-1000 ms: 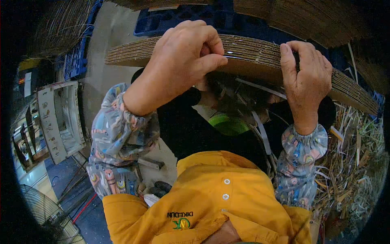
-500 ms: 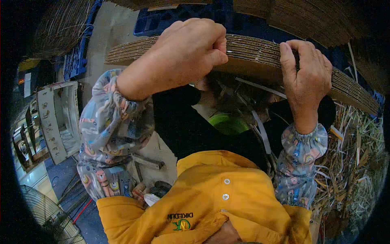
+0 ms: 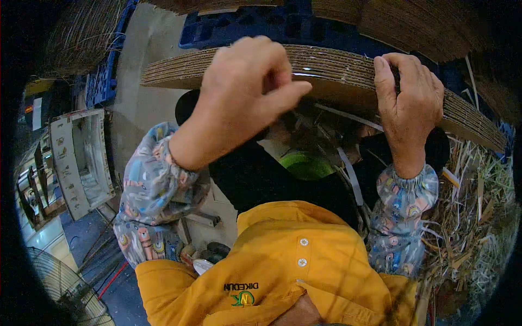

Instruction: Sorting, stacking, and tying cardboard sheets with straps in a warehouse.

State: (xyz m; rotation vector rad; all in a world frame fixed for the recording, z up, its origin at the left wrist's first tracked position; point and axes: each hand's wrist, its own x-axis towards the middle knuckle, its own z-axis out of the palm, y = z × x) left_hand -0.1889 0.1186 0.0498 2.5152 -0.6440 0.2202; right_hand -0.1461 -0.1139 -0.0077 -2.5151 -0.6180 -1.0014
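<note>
A thick stack of corrugated cardboard sheets [image 3: 331,62] spans the view in front of me, its wavy layered edges facing up. My right hand [image 3: 410,95] grips its right part, thumb on the near side and fingers bent over the top edge. My left hand [image 3: 244,89] is over the left-middle of the stack, slightly blurred. Its fingers curl, while the thumb stretches out to the right, apart from them. Nothing shows between thumb and fingers. Just beyond the thumb, a small white shiny bit [image 3: 305,74] lies along the stack's edge. The undersides of both hands are hidden.
Blue plastic pallets [image 3: 217,30] with more cardboard stand beyond the stack. A green basin [image 3: 305,164] is below, between my legs. Scrap strips [image 3: 462,217] pile up at right. At left are a whitish metal frame [image 3: 81,157] and a fan guard [image 3: 62,282].
My left hand has moved slightly down and toward me, and its thumb has come away from the curled fingers. My right hand and the cardboard stack stay in place.
</note>
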